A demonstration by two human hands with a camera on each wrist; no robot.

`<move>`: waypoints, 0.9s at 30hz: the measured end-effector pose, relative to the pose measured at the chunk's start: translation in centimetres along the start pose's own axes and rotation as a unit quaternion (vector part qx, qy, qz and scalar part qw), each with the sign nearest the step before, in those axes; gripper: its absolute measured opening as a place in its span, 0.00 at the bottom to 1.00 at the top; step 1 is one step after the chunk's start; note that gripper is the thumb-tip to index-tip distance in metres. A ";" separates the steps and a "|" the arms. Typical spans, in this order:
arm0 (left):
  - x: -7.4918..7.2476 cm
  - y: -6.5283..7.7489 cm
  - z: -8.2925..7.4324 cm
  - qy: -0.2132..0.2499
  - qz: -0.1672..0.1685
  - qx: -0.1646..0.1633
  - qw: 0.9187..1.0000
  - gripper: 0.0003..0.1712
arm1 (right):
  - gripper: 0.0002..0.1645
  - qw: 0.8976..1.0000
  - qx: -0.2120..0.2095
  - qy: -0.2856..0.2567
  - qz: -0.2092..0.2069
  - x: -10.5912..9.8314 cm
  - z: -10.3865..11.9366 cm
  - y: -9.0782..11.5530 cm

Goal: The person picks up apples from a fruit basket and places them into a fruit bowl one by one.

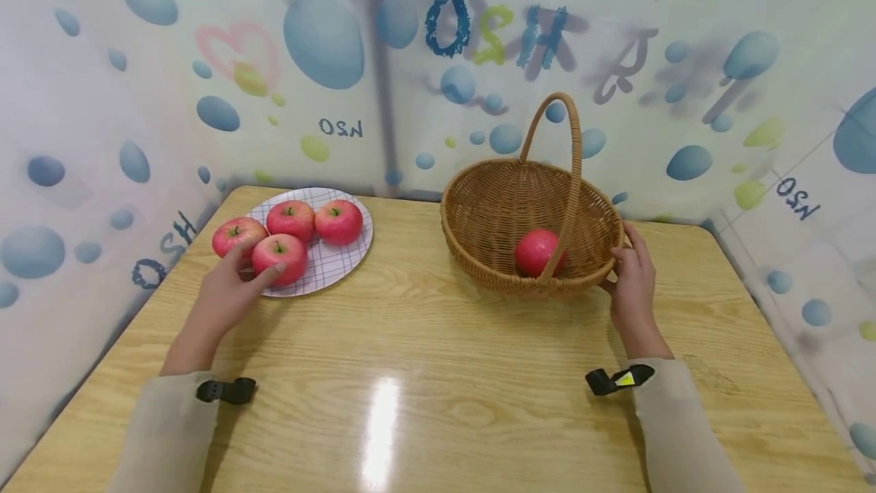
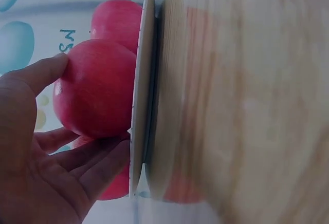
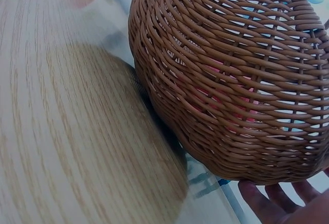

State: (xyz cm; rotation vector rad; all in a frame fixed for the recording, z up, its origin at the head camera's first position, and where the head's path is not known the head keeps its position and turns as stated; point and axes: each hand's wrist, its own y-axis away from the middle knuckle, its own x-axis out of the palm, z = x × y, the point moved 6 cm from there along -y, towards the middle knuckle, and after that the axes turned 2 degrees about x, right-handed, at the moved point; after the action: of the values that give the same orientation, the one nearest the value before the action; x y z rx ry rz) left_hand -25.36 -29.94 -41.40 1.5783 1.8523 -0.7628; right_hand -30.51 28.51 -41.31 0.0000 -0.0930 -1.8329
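My left hand (image 1: 227, 289) is at the nearest red apple (image 1: 282, 249) on a checked plate (image 1: 345, 259), with the thumb on one side and the fingers around the other. In the left wrist view this apple (image 2: 95, 90) sits between thumb and fingers, close against the plate. Several more apples share the plate, one of them (image 1: 236, 233) right behind my fingers. On the right, my right hand (image 1: 633, 280) grips the rim of a brown wicker basket (image 1: 493, 192). One red apple (image 1: 535, 251) lies inside it. The right wrist view shows fingertips (image 3: 257, 196) against the weave.
Both plate and basket stand toward the back of a wooden table (image 1: 424, 341). The basket's tall handle (image 1: 575, 143) arches over its opening. Patterned cloth walls (image 1: 424, 120) rise behind the table and at both sides.
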 end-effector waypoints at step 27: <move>-1.2 -0.5 0.4 -0.039 0.032 -0.022 0.998 0.55 | 0.34 1.000 -0.010 -0.009 0.005 -0.1 0.1 0.1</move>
State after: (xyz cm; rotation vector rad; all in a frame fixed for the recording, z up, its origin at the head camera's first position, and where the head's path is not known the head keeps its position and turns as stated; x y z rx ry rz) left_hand -25.68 -31.09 -40.70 1.5515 1.7433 -0.7392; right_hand -30.36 28.55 -41.24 -0.0308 -0.0868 -1.8249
